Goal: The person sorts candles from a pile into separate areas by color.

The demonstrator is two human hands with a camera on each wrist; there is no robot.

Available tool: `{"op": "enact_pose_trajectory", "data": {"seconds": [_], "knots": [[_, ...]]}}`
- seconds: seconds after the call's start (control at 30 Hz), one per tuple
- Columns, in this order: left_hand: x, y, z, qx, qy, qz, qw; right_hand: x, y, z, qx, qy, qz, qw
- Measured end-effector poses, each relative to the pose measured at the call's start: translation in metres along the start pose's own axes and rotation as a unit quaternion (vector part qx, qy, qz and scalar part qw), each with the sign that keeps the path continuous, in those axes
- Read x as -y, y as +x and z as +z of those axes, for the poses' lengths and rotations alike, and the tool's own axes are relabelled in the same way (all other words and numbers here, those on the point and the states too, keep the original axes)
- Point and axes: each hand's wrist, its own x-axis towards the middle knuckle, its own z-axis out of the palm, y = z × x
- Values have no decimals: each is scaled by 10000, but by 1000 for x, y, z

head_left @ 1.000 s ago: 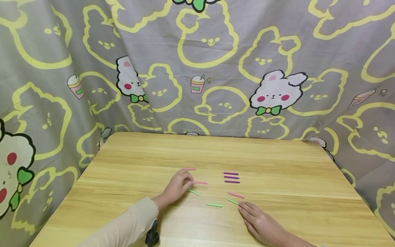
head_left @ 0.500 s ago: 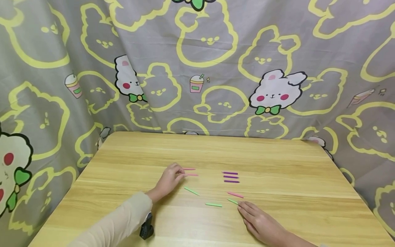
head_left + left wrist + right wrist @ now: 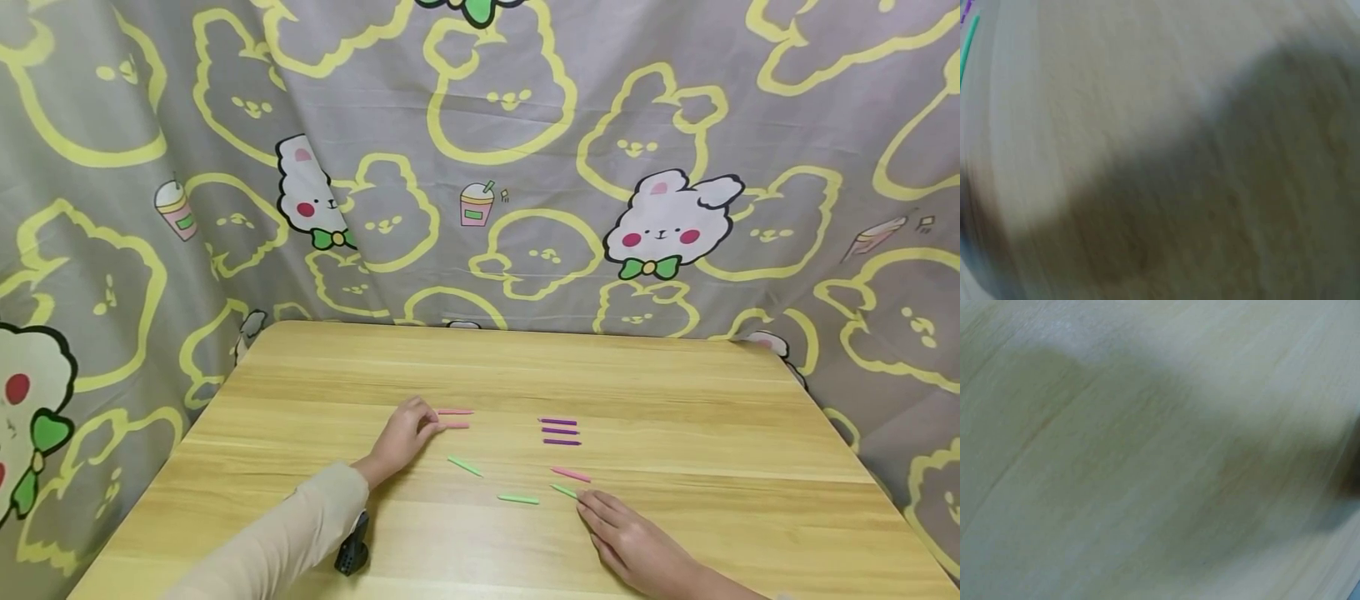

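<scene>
My left hand (image 3: 406, 437) pinches the left end of a pink crayon-like stick (image 3: 456, 425) between thumb and fingers, low at the table. Just beyond it, another pink stick (image 3: 455, 412) lies almost parallel, its left end beside the fingers. My right hand (image 3: 637, 540) rests on the table at the right, its fairly straight fingertips touching the near end of a green stick (image 3: 564, 490). A third pink stick (image 3: 571, 474) lies just above that one. Two more green sticks, one slanted (image 3: 464, 466) and one nearly level (image 3: 518, 499), lie between the hands. Neither wrist view clearly shows its hand.
Three purple sticks (image 3: 559, 431) lie stacked in parallel rows right of centre on the wooden table (image 3: 337, 358). A black device (image 3: 351, 546) hangs at the left wrist. Behind the table's far edge hangs a patterned grey curtain (image 3: 405, 108).
My left hand has drawn the pink stick left and away from me, so it lies close to the other pink one. My right hand and the remaining sticks have stayed put.
</scene>
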Motion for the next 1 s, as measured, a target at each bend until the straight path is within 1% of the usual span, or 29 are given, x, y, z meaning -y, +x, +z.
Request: {"op": "enact_pose_trajectory", "data": {"seconds": [0.1, 0.33, 1.0], "knots": [[1, 1, 1, 57, 111, -30, 9999, 0, 0, 0, -2, -4, -3, 10000], [2, 2, 4, 37, 160, 124, 9998, 0, 1, 0, -42, 30, -36, 10000], [1, 4, 5, 90, 148, 91, 9998, 1, 0, 1, -72, 65, -43, 9999]]}}
